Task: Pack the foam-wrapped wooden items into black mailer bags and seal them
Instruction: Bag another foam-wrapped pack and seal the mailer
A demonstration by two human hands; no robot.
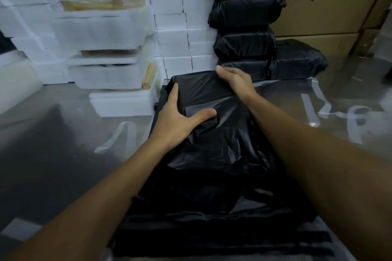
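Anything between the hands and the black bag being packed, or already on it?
Nothing visible. Both the left hand and the right hand already rest directly on the black mailer bag, left flat near its middle, right at the far edge.
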